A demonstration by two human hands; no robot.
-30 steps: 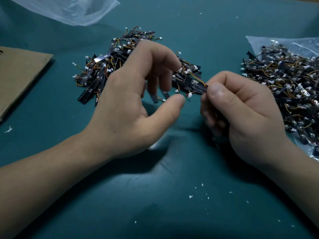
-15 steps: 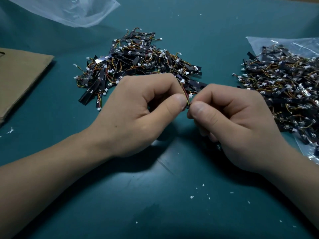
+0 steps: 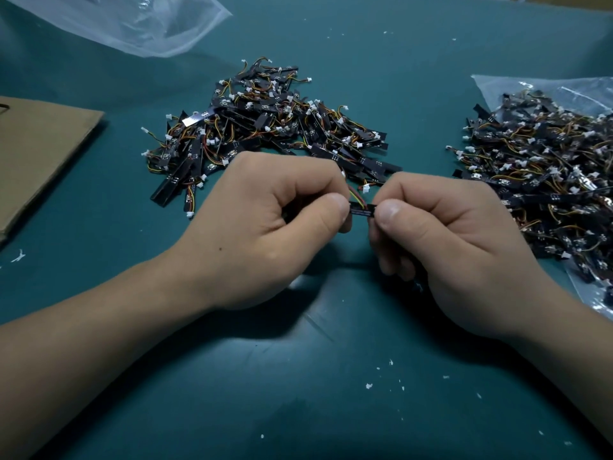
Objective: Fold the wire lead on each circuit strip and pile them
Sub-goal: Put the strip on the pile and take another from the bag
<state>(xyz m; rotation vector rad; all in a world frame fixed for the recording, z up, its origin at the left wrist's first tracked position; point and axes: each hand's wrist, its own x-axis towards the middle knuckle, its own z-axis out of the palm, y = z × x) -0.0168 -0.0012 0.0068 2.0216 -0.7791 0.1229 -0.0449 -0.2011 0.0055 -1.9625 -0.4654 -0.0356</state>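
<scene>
One circuit strip [image 3: 362, 211] is held between both hands over the teal mat [image 3: 298, 410], with only a short black stretch of it showing between the thumbs. The left hand [image 3: 262, 234] pinches the strip's left end between thumb and curled forefinger. The right hand [image 3: 454, 247] pinches its right end the same way, with the other fingers curled under.

The wire lead [image 3: 355, 195], red and yellow strands, rises from the strip beside the left thumb tip and bends toward a small white connector [image 3: 366, 188] just beyond the strip.

Beyond the strip and to its left, a heap of strips [image 3: 265, 127] lies on the mat. Well to the strip's right, a second heap [image 3: 544, 167] rests on a clear plastic bag [image 3: 517, 89]. Far beyond the strip to the left lies another clear bag [image 3: 132, 21], and far to its left a sheet of brown cardboard [image 3: 39, 151]. Nearer the person than the strip, white flecks [image 3: 368, 386] dot the mat.
</scene>
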